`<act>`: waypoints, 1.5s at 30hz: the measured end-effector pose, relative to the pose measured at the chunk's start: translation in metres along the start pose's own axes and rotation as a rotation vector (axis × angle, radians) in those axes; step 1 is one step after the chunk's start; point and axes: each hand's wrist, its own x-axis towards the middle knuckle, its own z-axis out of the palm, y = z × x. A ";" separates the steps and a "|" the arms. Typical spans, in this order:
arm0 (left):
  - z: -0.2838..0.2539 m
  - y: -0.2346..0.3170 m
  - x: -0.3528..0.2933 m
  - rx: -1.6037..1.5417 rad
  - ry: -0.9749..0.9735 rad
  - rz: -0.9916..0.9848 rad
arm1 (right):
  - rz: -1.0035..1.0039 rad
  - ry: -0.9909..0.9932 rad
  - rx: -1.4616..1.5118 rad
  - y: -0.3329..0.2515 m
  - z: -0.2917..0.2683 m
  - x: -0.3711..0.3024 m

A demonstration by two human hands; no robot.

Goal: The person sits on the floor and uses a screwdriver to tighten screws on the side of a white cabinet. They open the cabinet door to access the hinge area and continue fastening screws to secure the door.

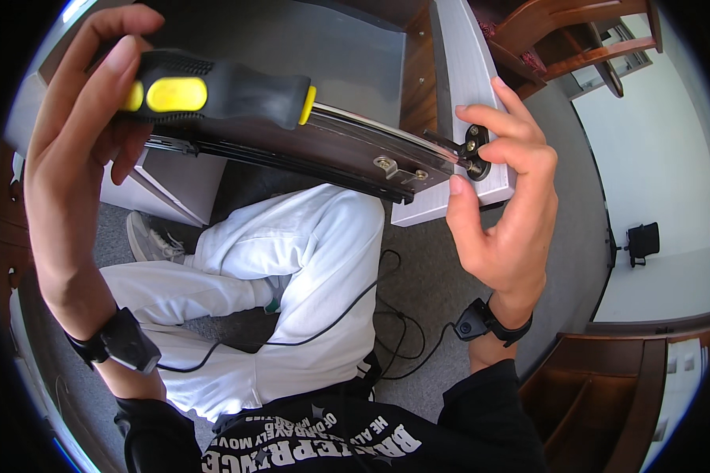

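My left hand [75,134] is closed round the back end of a screwdriver [252,93] with a black and yellow handle. Its long steel shaft runs to the right and ends at a black oval metal fitting [473,146] on the inner side of a whitish drawer front [481,94]. My right hand [513,181] has thumb and index finger bent round that fitting, close to the shaft's tip. Whether a screw sits under the tip is hard to make out. A small metal bracket [398,169] is fixed to the dark drawer side [323,150], above a black slide rail [292,165].
A whitish panel box [173,185] stands at the left behind my white-trousered legs [292,244]. Black cables [402,315] run from my wrist devices across my lap and the grey carpet. Brown wooden furniture [607,386] stands at the lower right, a wooden chair [560,35] at the upper right.
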 end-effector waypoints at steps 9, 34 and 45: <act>-0.003 -0.004 -0.009 0.016 -0.063 0.098 | 0.005 0.018 -0.014 -0.001 0.003 -0.001; -0.001 -0.004 -0.020 -0.026 -0.117 -0.115 | 0.146 0.023 -0.018 -0.023 -0.005 0.006; 0.004 0.006 -0.024 -0.145 0.040 -0.242 | 0.197 0.013 -0.075 -0.033 -0.008 0.017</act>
